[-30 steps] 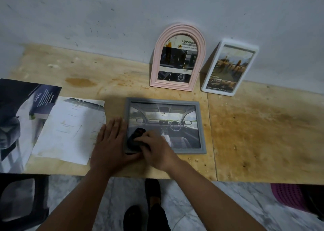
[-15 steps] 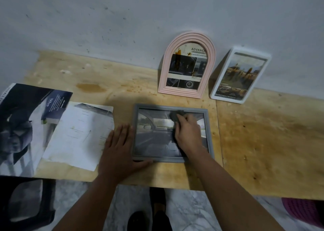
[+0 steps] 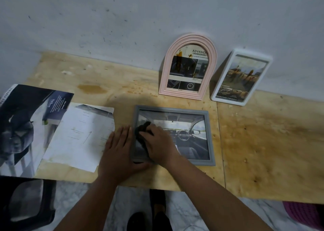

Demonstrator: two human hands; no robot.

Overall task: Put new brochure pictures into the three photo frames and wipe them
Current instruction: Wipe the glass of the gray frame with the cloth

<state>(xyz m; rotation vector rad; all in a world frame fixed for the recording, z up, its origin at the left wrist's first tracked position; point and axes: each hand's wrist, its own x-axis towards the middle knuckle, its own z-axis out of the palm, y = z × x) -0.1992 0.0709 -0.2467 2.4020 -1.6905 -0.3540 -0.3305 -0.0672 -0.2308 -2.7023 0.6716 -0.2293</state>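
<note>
The left hand (image 3: pixel 119 152) lies flat, fingers spread, on the plywood table (image 3: pixel 263 143), pressed against the left edge of the grey frame (image 3: pixel 208 136). The right hand (image 3: pixel 159 145) presses a bunched dark cloth (image 3: pixel 142 129) onto the frame's glass at its left side. Loose brochure pages (image 3: pixel 78 136) lie just left. Farther back, a pink arched frame (image 3: pixel 188 66) and a white frame (image 3: pixel 241 77) lean on the wall.

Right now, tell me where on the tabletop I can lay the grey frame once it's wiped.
Bare wood lies right of the grey frame, below the white frame, out to the plywood tabletop edge. A second patch sits behind the brochure pages, left of the pink arched frame. The left side is crowded with brochure pages.
</note>
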